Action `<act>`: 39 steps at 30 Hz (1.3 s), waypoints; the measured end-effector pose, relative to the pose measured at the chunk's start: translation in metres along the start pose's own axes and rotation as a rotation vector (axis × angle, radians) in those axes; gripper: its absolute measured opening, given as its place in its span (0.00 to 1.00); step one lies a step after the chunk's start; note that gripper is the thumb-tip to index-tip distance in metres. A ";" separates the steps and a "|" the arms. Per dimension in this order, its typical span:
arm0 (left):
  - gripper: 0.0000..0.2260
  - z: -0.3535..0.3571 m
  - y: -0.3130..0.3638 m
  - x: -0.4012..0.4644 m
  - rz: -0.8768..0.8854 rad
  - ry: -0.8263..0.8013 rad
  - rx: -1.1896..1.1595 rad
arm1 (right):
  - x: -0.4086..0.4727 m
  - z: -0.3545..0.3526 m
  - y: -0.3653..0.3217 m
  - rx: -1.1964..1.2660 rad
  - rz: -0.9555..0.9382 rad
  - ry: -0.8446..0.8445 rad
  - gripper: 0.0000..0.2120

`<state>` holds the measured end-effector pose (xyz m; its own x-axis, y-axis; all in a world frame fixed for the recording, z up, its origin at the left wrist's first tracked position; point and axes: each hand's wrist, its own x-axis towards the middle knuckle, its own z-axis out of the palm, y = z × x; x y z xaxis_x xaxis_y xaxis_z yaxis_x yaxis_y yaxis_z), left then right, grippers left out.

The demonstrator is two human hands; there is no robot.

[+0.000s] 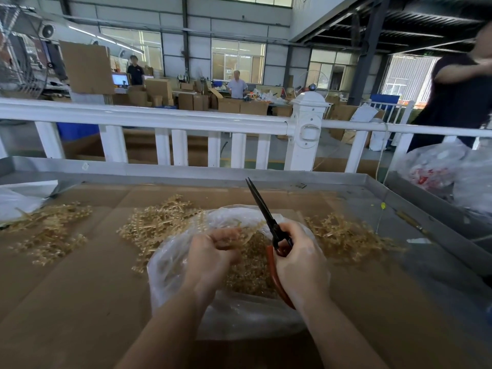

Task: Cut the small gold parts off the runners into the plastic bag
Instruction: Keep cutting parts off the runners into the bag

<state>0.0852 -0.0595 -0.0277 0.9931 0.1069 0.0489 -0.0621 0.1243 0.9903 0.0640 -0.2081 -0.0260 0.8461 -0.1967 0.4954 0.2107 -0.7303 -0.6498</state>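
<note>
Left hand [213, 251] curls over the bag [170, 265], pinching something blurred, probably a runner, so cut parts [250, 275] drop in. Right hand [300, 262] grips scissors [269, 219], blades together, pointing up. More runners [346, 235] wait on counter [80, 288] alongside.

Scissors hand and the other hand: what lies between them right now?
In the head view, between the left hand and the right hand on the scissors lies the open plastic bag with cut gold parts.
</note>
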 end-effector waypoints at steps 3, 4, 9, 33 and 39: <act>0.18 0.006 -0.003 -0.001 0.035 -0.006 0.079 | -0.002 0.000 -0.002 0.023 -0.027 -0.005 0.12; 0.18 0.006 -0.004 -0.001 0.043 -0.009 0.092 | -0.003 0.001 -0.003 0.049 -0.038 -0.011 0.12; 0.18 0.001 -0.008 -0.001 0.049 -0.045 0.092 | -0.006 0.008 -0.005 0.183 -0.102 -0.069 0.14; 0.18 -0.011 -0.006 -0.006 0.034 -0.198 -0.180 | 0.014 0.002 -0.016 0.466 0.118 -0.112 0.14; 0.16 -0.006 -0.006 -0.009 0.032 -0.252 -0.302 | 0.020 -0.007 -0.019 0.569 0.259 -0.201 0.14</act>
<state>0.0765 -0.0554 -0.0350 0.9812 -0.1253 0.1469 -0.0830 0.4132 0.9068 0.0733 -0.2032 0.0003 0.9678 -0.1530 0.2000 0.1670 -0.2047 -0.9645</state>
